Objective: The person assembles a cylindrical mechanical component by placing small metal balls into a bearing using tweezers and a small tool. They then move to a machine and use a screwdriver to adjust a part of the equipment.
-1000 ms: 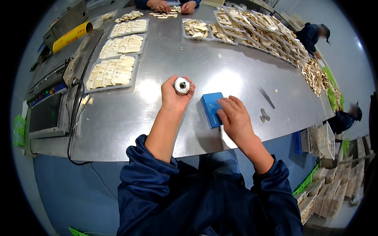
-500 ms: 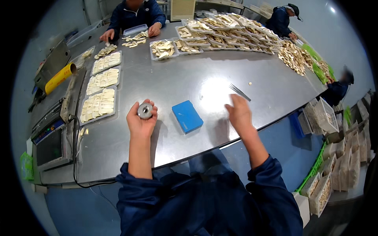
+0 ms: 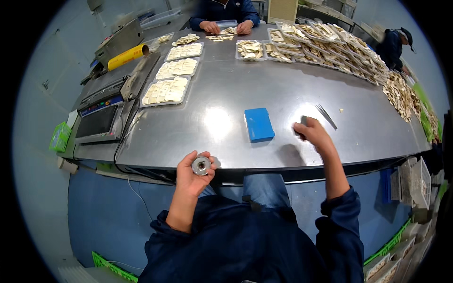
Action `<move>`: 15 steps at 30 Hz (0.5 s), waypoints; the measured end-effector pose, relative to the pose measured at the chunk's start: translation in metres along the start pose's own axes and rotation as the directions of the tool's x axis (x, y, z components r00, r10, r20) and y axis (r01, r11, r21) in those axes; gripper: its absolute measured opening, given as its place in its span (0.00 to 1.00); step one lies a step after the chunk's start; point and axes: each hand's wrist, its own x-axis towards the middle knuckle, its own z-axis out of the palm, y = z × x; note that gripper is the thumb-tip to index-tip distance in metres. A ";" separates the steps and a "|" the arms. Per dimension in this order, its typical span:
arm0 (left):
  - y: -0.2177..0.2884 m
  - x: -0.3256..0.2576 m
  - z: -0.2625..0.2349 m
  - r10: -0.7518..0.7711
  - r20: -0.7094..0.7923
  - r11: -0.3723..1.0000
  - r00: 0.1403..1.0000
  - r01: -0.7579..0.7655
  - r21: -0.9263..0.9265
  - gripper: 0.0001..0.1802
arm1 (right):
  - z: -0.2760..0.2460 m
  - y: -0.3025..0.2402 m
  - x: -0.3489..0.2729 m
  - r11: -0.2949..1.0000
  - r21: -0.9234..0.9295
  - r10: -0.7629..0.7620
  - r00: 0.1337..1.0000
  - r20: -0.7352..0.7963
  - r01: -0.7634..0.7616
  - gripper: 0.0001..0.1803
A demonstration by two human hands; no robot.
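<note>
My left hand [image 3: 191, 178] is curled around a round metal piece [image 3: 201, 166] with a hole in its centre, held just off the table's near edge. My right hand [image 3: 315, 133] hovers over the table to the right of a closed blue box [image 3: 259, 125]. Its fingers are drawn together. A small dark patch shows at the fingertips, too blurred to name. Beyond that hand lies a slim metal tool like a pair of tweezers [image 3: 326, 117], apart from the fingers.
Trays of pale slices [image 3: 166, 91] line the left of the steel table [image 3: 222, 146], beside a scale [image 3: 97, 123] and a yellow roll [image 3: 126, 57]. Stacked trays [image 3: 330, 47] and a loose heap [image 3: 402, 94] fill the far right. A person [image 3: 225, 13] works opposite, another [image 3: 394, 47] far right.
The view has turned, shifting the table up and rightward. My left hand has drawn back toward my body with the metal piece. My right hand's fingers have closed together, nearer the box.
</note>
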 end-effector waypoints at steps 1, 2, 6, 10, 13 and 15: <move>-0.006 0.002 0.003 -0.015 -0.020 1.000 1.000 0.015 0.016 0.18 | 0.016 -0.003 0.007 0.992 -0.095 -0.082 0.996 0.026 0.084 0.13; -0.011 0.002 0.008 -0.022 -0.051 0.999 0.998 0.024 0.036 0.18 | 0.031 -0.007 0.015 0.969 -0.183 -0.160 0.985 0.059 0.169 0.13; -0.027 0.021 0.026 -0.032 -0.094 0.975 0.995 0.051 0.216 0.16 | 0.045 -0.041 0.023 0.972 -0.201 -0.103 0.989 0.105 0.122 0.15; -0.041 0.039 0.063 -0.020 -0.053 0.849 0.998 0.045 0.527 0.18 | 0.054 -0.047 0.024 0.994 0.110 -0.003 0.987 0.162 -0.015 0.18; -0.059 0.051 0.085 -0.009 0.017 0.755 1.000 -0.004 0.656 0.19 | 0.086 -0.041 0.012 0.972 -0.015 -0.229 0.966 0.124 0.232 0.21; -0.075 0.062 0.092 0.051 0.018 0.750 0.999 -0.050 0.660 0.19 | 0.098 -0.048 -0.007 0.966 -0.043 -0.251 0.962 0.112 0.257 0.22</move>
